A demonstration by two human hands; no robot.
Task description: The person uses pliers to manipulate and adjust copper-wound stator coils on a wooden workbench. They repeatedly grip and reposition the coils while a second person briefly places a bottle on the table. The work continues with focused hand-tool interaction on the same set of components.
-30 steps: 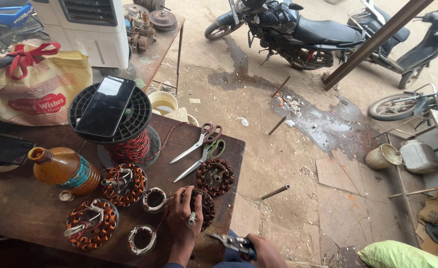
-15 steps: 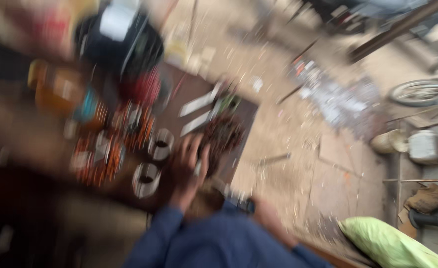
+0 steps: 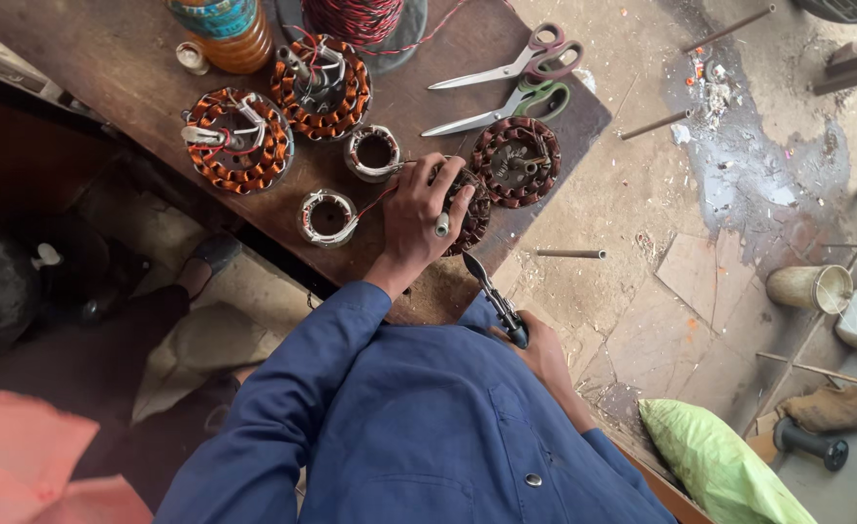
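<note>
My left hand [image 3: 414, 218] rests on a dark wound stator [image 3: 471, 212] near the front edge of the wooden table [image 3: 108, 68], fingers curled over its rim and a ring on one finger. A thin red wire runs from under this hand to a small coil ring [image 3: 329, 215]. My right hand [image 3: 547, 354] is low against my blue shirt, closed on the black handle of pliers [image 3: 492, 296]. Their tip points up toward the stator without touching it.
A second dark stator [image 3: 516, 160], two orange copper-wound stators [image 3: 239, 141] [image 3: 322, 87] and another coil ring [image 3: 372, 152] lie on the table. Two scissors [image 3: 506, 70] [image 3: 506, 109] sit at the back. On the floor are a rod [image 3: 569, 253], a green sack [image 3: 720, 466] and a metal pot [image 3: 812, 288].
The view has swung down and come closer after a blurred moment. My left hand stays on the dark stator. My right hand with the pliers shows more fully.
</note>
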